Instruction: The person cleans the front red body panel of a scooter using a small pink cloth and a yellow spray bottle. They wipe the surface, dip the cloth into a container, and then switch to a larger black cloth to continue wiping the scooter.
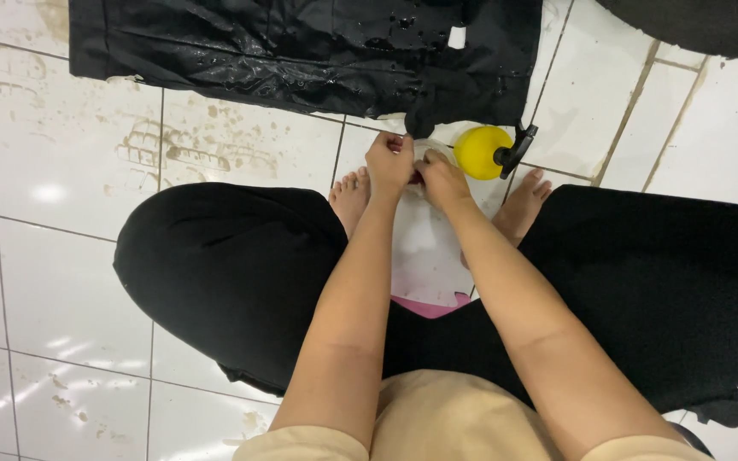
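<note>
My left hand (389, 162) and my right hand (442, 179) meet low between my bare feet, both pinching the top edge of a white cloth (424, 248) that hangs down between my knees. A pink piece (424, 305) shows under the cloth's lower edge. Just beyond my right hand a yellow spray bottle (482, 152) with a black trigger head lies on the floor. A wet black sheet (301, 51) is spread on the tiles ahead of my hands.
White floor tiles (61, 256) carry brown muddy footprints at the upper left. My legs in black trousers (232, 265) spread to both sides. Another dark edge (711, 21) shows at the top right corner.
</note>
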